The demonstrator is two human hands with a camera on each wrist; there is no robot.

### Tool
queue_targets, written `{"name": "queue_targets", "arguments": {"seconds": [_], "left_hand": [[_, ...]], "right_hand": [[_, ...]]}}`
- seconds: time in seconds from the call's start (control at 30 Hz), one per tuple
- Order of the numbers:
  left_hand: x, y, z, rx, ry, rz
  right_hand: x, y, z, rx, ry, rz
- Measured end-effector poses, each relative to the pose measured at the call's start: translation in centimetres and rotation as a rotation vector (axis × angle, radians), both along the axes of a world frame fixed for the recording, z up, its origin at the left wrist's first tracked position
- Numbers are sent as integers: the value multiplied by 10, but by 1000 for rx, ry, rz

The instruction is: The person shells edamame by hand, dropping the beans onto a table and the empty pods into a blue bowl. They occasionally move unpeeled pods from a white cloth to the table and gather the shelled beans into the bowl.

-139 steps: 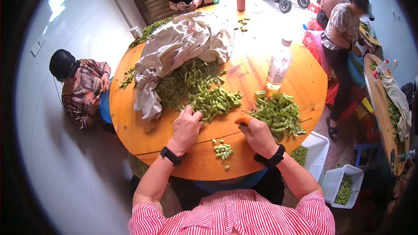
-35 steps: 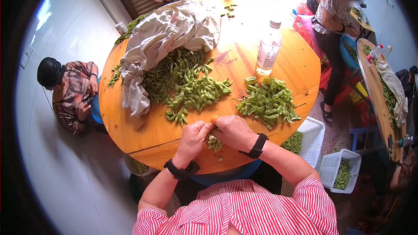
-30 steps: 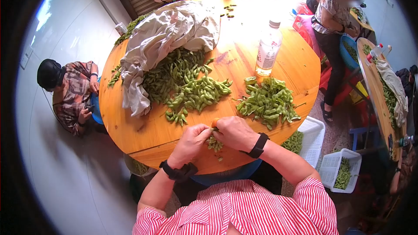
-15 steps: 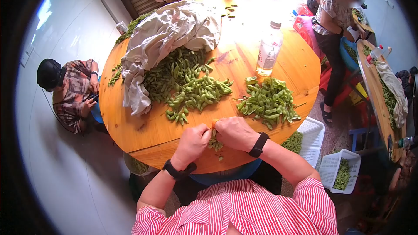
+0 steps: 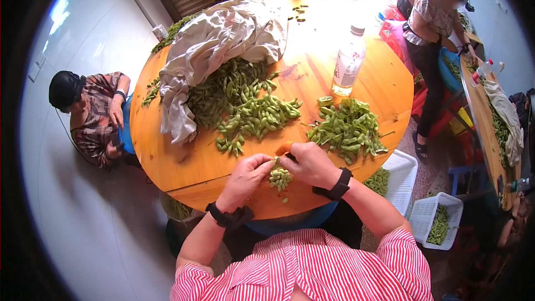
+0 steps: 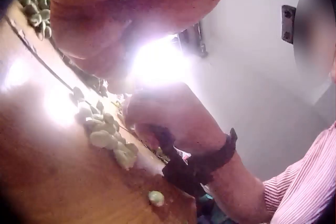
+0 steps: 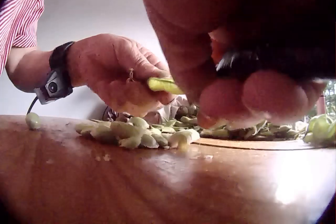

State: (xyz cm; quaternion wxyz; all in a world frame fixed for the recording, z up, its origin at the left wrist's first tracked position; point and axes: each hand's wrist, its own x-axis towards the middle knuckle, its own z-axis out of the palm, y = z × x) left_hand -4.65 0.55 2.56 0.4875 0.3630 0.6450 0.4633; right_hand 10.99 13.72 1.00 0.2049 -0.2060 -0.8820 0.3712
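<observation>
One pale cloth (image 5: 223, 39) lies bunched on the round tabletop (image 5: 184, 161), well beyond the heap of beans (image 5: 280, 178) and to its left. A broad pile of whole pods (image 5: 251, 111) spills from under the cloth toward the heap and ends near it. The left hand (image 5: 248, 177) hangs just left of the heap, barely above the wood, its fingers (image 7: 149, 90) curled in and pinching one end of a single pod (image 7: 165, 85). That pod sits level directly over the heap, bridging the gap between the two hands. The right hand (image 5: 312, 164) is just right of the heap, its fingers (image 7: 262, 95) wrapped round a small tool (image 5: 284, 147) with an orange handle; whether they also grip the pod's other end I cannot tell. One stray bean (image 6: 156, 198) rests on the near side of the heap. Right of the heap and a little beyond it lies a pile of opened husks (image 5: 348, 131), with a plastic bottle (image 5: 348, 61) standing farther back. A white basket (image 5: 401, 173) sits on the floor off to the heap's right.
</observation>
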Motion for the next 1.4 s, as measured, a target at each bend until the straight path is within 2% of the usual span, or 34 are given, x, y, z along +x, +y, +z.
{"name": "queue_targets", "arguments": {"seconds": [0.03,0.07,0.13,0.27,0.33,0.37,0.43,0.47,0.53,0.57,0.67,0.7,0.73,0.77,0.8,0.87,0.93,1.0,1.07,1.13,1.2,1.27,1.33,1.4], "left_hand": [[1,1,4,-60,-140,0],[2,2,5,-59,-140,-3],[3,4,6,-84,-409,67],[-2,3,5,-42,-436,98],[-6,1,-3,-29,-213,24],[-5,1,-5,-26,-210,27],[0,3,-5,-3,24,-17],[-3,4,-7,-2,27,-12],[-13,9,-11,179,627,-25],[-20,15,-10,238,726,7],[-35,36,0,331,873,45],[-38,43,2,229,886,34],[-41,48,0,233,887,35],[-45,53,-2,219,1029,81],[-49,58,-5,202,1173,132],[-62,61,-6,194,1241,209],[-78,56,-5,-21,1293,186],[-85,49,-9,-44,1276,176],[-87,44,-10,43,1224,203],[-85,38,-8,127,1240,224],[-79,32,-5,214,1249,241],[-65,27,-1,276,813,265],[-36,18,15,106,245,307],[-19,11,7,162,-19,264]], "right_hand": [[1,0,2,-95,8,50],[2,0,5,-94,8,47],[4,1,8,-219,52,-22],[10,9,7,-243,45,-57],[13,11,6,-281,76,-37],[14,13,6,-279,79,-33],[18,17,12,-209,86,-66],[21,21,18,-237,79,-140],[27,34,23,-47,85,-263],[32,41,24,101,83,-323],[45,55,26,320,8,-416],[47,55,28,325,10,-416],[49,54,30,349,-43,-439],[50,52,32,373,-95,-462],[51,51,32,378,-88,-460],[51,44,29,345,67,-468],[50,37,23,271,88,-416],[50,30,18,121,111,-316],[44,21,17,67,110,-260],[37,15,13,-53,125,-117],[27,9,9,-21,169,-101],[20,2,9,-198,140,-121],[13,-3,2,-227,153,-133],[7,-8,0,-325,170,-75]]}}
